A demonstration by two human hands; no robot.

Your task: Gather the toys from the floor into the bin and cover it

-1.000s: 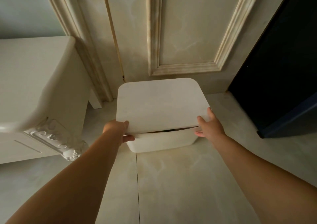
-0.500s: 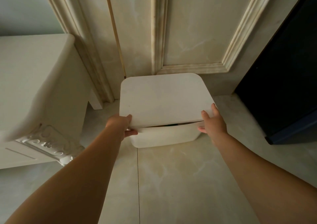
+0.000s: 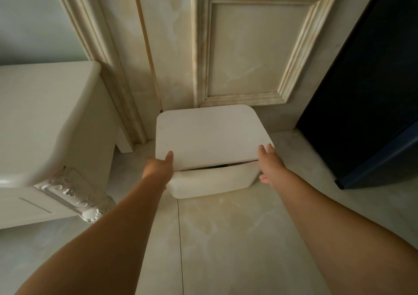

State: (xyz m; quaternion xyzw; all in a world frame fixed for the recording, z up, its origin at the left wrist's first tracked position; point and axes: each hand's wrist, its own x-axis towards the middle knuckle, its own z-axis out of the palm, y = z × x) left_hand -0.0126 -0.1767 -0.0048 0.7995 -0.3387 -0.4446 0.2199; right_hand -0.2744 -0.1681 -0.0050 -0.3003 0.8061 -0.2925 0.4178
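Note:
A white bin (image 3: 212, 182) stands on the tiled floor against a panelled door. A flat white lid (image 3: 210, 136) lies over it, its near edge still raised a little, leaving a thin dark gap where something greenish shows inside. My left hand (image 3: 159, 170) grips the lid's near left corner, thumb on top. My right hand (image 3: 270, 161) holds the near right corner, fingers on top and thumb below. No toys lie on the visible floor.
A white carved cabinet (image 3: 52, 141) stands to the left of the bin. A dark blue piece of furniture (image 3: 366, 104) fills the right side. The panelled door (image 3: 246, 50) rises right behind the bin. Pale marble-look tiles (image 3: 226, 249) cover the floor in front.
The lid has come lower over the bin and the gap at its near edge has narrowed. Both hands keep their hold on the corners.

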